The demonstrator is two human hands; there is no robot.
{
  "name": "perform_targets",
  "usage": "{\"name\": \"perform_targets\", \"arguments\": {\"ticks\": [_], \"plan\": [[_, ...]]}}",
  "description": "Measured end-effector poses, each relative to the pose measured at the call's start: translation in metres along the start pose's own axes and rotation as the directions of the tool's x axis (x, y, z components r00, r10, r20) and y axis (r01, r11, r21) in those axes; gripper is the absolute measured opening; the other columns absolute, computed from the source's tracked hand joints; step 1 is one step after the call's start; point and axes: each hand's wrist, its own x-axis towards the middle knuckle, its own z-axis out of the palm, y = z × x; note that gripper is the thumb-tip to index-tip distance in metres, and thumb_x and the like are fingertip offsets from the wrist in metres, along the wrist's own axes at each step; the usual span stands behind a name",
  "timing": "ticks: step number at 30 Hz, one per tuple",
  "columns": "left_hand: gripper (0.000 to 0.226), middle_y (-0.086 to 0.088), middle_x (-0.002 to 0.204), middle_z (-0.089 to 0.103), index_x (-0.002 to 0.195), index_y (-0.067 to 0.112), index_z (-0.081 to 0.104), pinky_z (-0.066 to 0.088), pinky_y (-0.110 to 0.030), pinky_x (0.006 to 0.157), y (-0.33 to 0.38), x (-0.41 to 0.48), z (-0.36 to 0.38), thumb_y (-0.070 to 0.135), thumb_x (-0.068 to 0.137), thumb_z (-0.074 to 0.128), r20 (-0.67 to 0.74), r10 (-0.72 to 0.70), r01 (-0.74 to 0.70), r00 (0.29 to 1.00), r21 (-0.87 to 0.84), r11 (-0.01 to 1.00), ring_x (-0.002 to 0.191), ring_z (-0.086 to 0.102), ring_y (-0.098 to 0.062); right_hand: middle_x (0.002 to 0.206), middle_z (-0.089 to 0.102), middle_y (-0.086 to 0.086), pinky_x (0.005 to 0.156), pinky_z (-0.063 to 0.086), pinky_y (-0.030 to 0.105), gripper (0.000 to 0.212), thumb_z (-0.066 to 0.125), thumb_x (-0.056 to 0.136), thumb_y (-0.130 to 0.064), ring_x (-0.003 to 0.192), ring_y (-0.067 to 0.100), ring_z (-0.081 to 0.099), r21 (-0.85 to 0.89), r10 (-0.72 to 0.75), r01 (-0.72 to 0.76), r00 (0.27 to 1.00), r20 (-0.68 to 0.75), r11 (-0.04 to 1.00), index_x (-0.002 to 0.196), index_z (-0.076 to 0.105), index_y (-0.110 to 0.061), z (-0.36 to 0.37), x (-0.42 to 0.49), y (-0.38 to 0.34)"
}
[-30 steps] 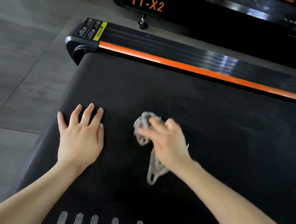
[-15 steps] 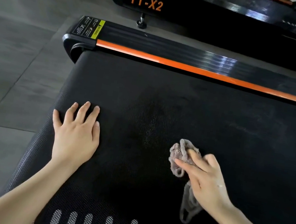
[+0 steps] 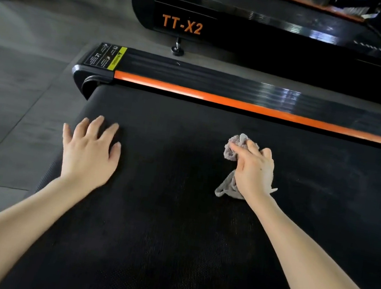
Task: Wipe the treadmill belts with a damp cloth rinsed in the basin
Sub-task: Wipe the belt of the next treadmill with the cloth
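1. Left hand (image 3: pixel 89 151): flat, fingers spread, palm down on the belt (image 3: pixel 168 252) near its left edge. It holds nothing and looks like a brace.
2. The belt between the hands reads darker, probably damp, so I'd say that patch is done.
3. Cloth (image 3: pixel 233 148): grey, bunched, lying on the belt right of centre. The right hand (image 3: pixel 253 173) grips it with curled fingers, tail trailing under the wrist.
4. The belt further right looks greyer, likely unwiped. I can't tell the state of the second treadmill (image 3: pixel 250 37) behind. Basin not in view.
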Motion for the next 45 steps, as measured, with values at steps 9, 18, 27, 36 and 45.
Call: {"name": "perform_targets", "arguments": {"ticks": [9, 18, 27, 36, 45], "plan": [[0.052, -0.007, 0.154, 0.027, 0.146, 0.028, 0.032, 0.018, -0.055, 0.111, -0.009, 0.037, 0.033, 0.044, 0.097, 0.026, 0.030, -0.046, 0.046, 0.998, -0.002, 0.999, 0.142, 0.016, -0.034, 0.133, 0.054, 0.000, 0.093, 0.041, 0.042, 0.042, 0.043, 0.097, -0.008, 0.103, 0.027, 0.043, 0.013, 0.189, -0.189, 0.981, -0.049, 0.982, 0.127, 0.060, -0.032, 0.024, 0.076, -0.009], [0.063, -0.009, 0.148, 0.038, 0.141, 0.027, 0.041, 0.027, -0.057, 0.106, -0.013, 0.037, 0.033, 0.051, 0.089, 0.015, 0.007, -0.021, 0.021, 1.000, -0.014, 1.000, 0.138, 0.026, -0.036, 0.133, 0.050, 0.000, 0.099, 0.035, 0.038, 0.047, 0.054, 0.090, -0.011, 0.117, 0.027, 0.039, 0.162, -0.185, 0.166, 0.977, 0.109, 0.973, 0.133, 0.055, -0.029, 0.080, 0.098, -0.194], [0.054, -0.001, 0.157, 0.020, 0.147, 0.035, 0.024, 0.013, -0.049, 0.115, -0.013, 0.036, 0.032, 0.049, 0.095, 0.022, 0.020, -0.048, 0.049, 0.999, -0.072, 0.996, 0.145, 0.009, -0.028, 0.127, 0.060, -0.006, 0.075, 0.040, 0.034, 0.053, 0.053, 0.079, -0.011, 0.084, 0.022, 0.037, -0.047, -0.065, 0.066, 0.998, 0.020, 0.997, 0.124, 0.061, -0.039, 0.038, 0.108, -0.008], [0.054, -0.006, 0.155, 0.023, 0.147, 0.030, 0.027, 0.014, -0.054, 0.113, -0.008, 0.037, 0.034, 0.046, 0.096, 0.025, 0.019, -0.046, 0.046, 0.999, -0.018, 0.999, 0.143, 0.012, -0.033, 0.119, 0.052, 0.007, 0.094, 0.041, 0.038, 0.033, 0.048, 0.083, -0.019, 0.111, 0.029, 0.048, 0.019, 0.319, -0.318, 0.945, -0.076, 0.948, 0.110, 0.062, -0.033, 0.045, 0.094, -0.056], [0.051, -0.003, 0.157, 0.020, 0.147, 0.032, 0.026, 0.012, -0.051, 0.113, -0.013, 0.038, 0.032, 0.042, 0.097, 0.027, 0.046, -0.047, 0.051, 0.998, -0.079, 0.996, 0.144, 0.009, -0.029, 0.111, 0.068, 0.003, 0.070, 0.046, 0.032, 0.042, 0.046, 0.078, -0.011, 0.078, 0.024, 0.049, 0.183, -0.478, 0.479, 0.877, -0.049, 0.859, 0.107, 0.073, -0.027, 0.025, -0.062, -0.128]]}}
